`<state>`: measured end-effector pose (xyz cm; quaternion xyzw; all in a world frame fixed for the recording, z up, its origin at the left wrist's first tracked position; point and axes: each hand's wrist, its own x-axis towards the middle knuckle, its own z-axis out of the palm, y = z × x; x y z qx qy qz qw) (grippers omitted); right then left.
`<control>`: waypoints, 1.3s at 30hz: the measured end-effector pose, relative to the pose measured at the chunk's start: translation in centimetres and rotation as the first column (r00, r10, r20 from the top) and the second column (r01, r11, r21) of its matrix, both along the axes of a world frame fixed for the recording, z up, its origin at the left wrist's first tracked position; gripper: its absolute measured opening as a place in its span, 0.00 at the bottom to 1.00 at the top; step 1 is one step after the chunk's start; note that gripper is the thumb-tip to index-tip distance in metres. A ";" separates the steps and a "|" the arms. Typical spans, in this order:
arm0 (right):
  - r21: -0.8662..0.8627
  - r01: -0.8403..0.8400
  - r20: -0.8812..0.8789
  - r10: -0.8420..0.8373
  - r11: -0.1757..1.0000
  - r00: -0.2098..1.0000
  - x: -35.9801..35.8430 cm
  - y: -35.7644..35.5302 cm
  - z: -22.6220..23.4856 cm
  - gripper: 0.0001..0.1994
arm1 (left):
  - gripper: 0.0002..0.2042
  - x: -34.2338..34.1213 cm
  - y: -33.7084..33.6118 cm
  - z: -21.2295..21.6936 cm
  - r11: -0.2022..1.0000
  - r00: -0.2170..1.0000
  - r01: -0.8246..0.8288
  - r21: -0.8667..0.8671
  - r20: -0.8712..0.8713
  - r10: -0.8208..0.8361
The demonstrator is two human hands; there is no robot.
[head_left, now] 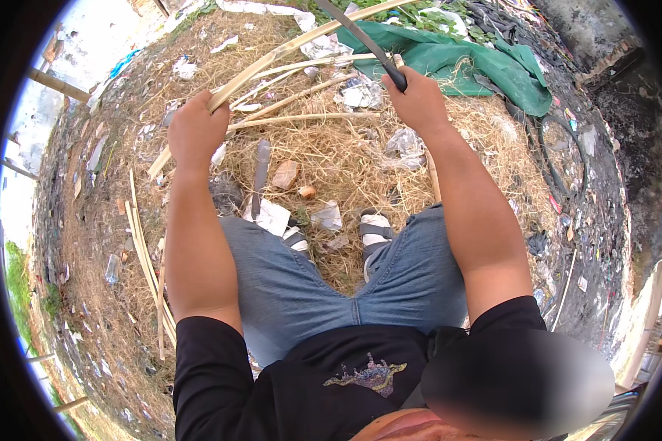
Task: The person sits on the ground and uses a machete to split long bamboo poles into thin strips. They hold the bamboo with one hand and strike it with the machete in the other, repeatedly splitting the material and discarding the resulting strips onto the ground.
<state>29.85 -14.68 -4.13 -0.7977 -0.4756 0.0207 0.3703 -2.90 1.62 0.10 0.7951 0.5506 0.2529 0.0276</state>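
Observation:
My left hand (198,131) is closed around a long pale bamboo strip (272,57), which slants up and away to the right. The strip's lower end sticks out below that hand. In my right hand (419,101) is a knife (364,38), gripped by its black handle with the long dark blade pointing up and left. Blade and strip cross near the top of the view; whether they touch I cannot tell. Beyond and between my hands, more bamboo strips (301,117) lie on the straw. A second long flat blade (260,169) rests on the ground in front of my feet.
Dry straw and scattered litter cover the ground. A green tarp (449,62) lies crumpled at the far right, with a dark hose (582,158) looped nearby. Several thin strips (143,250) lie beside my left arm. Brick pieces (287,174) sit near my feet. A dirty wall stands far right.

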 end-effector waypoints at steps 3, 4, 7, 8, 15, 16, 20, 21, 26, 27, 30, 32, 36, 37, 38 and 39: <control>0.023 -0.097 0.141 0.093 0.995 0.986 -0.7 0.8 -0.3 0.15 | 0.12 0.4 -0.5 0.1 1.000 1.000 0.022 0.017 -0.011 -0.022; 0.013 -0.127 0.208 0.122 0.992 0.971 -1.1 1.0 -0.4 0.14 | 0.12 0.4 -0.4 0.0 1.000 0.999 0.025 0.008 -0.039 -0.025; -0.008 -0.168 0.343 0.161 0.986 0.926 -1.8 1.3 -0.3 0.12 | 0.12 0.1 -0.1 -0.3 0.999 0.994 0.040 -0.004 -0.100 -0.040; -0.004 -0.153 0.347 0.145 0.988 0.927 -1.3 1.4 -0.1 0.12 | 0.12 0.0 0.0 -0.2 0.999 0.993 0.048 0.002 -0.105 -0.047; 0.036 0.083 0.020 -0.084 0.996 0.996 2.8 0.0 -0.8 0.21 | 0.12 -0.2 0.2 0.1 0.999 0.997 0.025 0.031 -0.070 -0.023; 0.016 0.057 0.057 -0.058 0.998 0.997 2.4 0.1 -0.8 0.21 | 0.12 -0.1 0.2 0.0 0.999 0.997 0.032 0.032 -0.068 -0.029; 0.014 -0.103 0.267 0.095 0.995 0.959 -0.8 0.9 -0.7 0.15 | 0.11 0.5 -0.4 -0.5 0.994 0.995 0.076 0.083 -0.066 -0.071; 0.016 -0.156 0.332 0.142 0.988 0.933 -1.5 1.3 -0.7 0.13 | 0.10 0.7 -0.6 -0.5 0.990 0.994 0.090 0.112 -0.066 -0.083; 0.036 0.002 0.156 -0.008 0.999 0.988 0.2 1.3 0.0 0.14 | 0.08 0.6 -0.8 0.3 0.972 0.996 0.035 0.233 -0.086 -0.015; 0.038 0.026 0.128 -0.030 0.999 0.991 1.2 1.1 -0.4 0.15 | 0.08 0.7 -0.7 0.3 0.963 0.997 0.024 0.268 -0.083 -0.001; 0.070 0.045 0.083 -0.051 0.997 0.995 2.5 0.2 -1.5 0.19 | 0.08 0.4 -0.1 0.0 0.945 0.994 0.058 0.322 -0.111 -0.023; 0.033 -0.007 0.081 0.004 0.999 0.997 0.9 0.0 -0.3 0.18 | 0.08 0.2 0.0 -0.4 0.928 0.997 0.076 0.366 -0.060 -0.057; 0.059 -0.155 0.286 0.132 0.986 0.949 -0.9 0.5 0.3 0.16 | 0.08 1.3 -0.8 -0.6 0.927 0.991 0.092 0.365 0.055 -0.120; 0.076 -0.198 0.350 0.160 0.977 0.923 -1.1 0.5 0.3 0.16 | 0.08 1.3 -0.9 -0.5 0.927 0.992 0.092 0.364 0.044 -0.115; 0.115 -0.173 0.359 0.122 0.978 0.925 -0.5 0.6 0.3 0.14 | 0.08 1.3 -1.0 -0.4 0.927 0.993 0.091 0.363 0.032 -0.110; 0.066 -0.119 0.259 0.099 0.991 0.961 0.4 0.6 0.5 0.13 | 0.08 1.4 -1.0 -0.1 0.926 0.994 0.092 0.366 0.028 -0.109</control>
